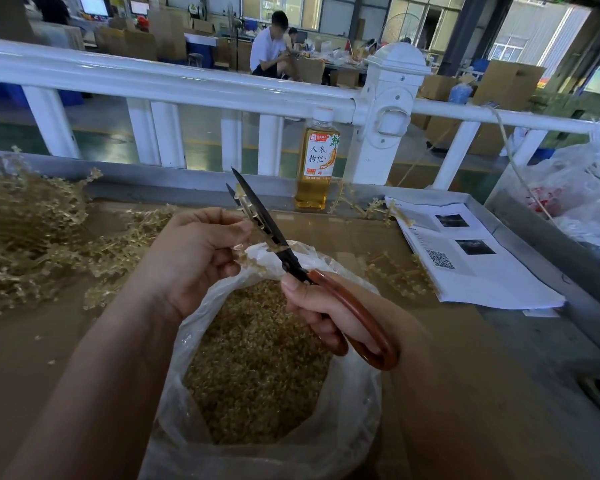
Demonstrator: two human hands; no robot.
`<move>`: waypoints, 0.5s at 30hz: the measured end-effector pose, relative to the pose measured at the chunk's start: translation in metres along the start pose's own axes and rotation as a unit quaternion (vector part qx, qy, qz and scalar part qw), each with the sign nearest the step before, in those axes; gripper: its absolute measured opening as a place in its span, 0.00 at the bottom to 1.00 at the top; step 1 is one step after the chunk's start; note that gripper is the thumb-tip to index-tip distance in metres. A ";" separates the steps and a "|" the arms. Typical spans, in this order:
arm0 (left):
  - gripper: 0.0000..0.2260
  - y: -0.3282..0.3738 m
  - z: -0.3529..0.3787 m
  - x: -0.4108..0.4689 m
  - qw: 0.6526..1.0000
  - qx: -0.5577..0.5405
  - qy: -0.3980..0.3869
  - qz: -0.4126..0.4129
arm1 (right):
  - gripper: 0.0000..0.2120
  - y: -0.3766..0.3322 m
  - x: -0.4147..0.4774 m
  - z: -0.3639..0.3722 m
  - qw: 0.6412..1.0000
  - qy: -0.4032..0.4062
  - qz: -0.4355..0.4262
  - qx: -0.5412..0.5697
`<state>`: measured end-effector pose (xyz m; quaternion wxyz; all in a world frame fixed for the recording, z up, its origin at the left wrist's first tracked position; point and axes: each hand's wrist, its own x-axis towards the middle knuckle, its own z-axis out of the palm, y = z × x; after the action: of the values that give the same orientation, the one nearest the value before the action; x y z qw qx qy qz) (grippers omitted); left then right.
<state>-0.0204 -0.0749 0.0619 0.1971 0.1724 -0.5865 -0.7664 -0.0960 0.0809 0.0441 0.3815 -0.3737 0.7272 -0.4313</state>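
Crinkled clear bag [343, 427] of tan granules [257, 358] is spread open just below the fingers. Brown-looped scissors [267, 223] are gripped by the right hand [329, 317], pointed blades parted around a knobbly pale strip [245, 206] pinched by the left hand [194, 251]. Flat cardboard surface [343, 230] is seen beyond the fingertips.

1. Table [378, 233]: top covered with brown cardboard, grey metal rim at the far edge.
2. Left: heap of tan plastic sprues [32, 237].
3. Centre front: open clear bag [354, 427] of tan pieces.
4. Far edge: drink bottle [317, 161], upright.
5. Right: printed papers [482, 268], with loose sprues [399, 275] just beside them.
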 end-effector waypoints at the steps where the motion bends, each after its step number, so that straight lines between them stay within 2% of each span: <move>1: 0.07 0.000 0.000 0.000 1.000 0.004 0.003 0.007 | 0.17 0.000 0.000 0.000 1.000 -0.001 0.005 0.005; 10: 0.14 -0.003 0.000 0.000 0.998 0.032 0.010 0.046 | 0.17 -0.001 0.002 -0.002 1.000 0.003 0.005 -0.008; 12: 0.12 -0.004 0.001 0.000 0.998 0.040 0.001 0.045 | 0.19 0.002 0.004 -0.001 1.000 0.007 -0.003 -0.008; 15: 0.11 -0.005 0.003 0.001 0.998 0.045 -0.014 0.040 | 0.28 0.009 0.009 0.001 0.999 0.013 -0.007 0.040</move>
<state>-0.0235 -0.0718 0.0575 0.2119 0.1465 -0.6294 -0.7331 -0.1011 0.0754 0.0331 0.3834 -0.3578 0.7115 -0.4677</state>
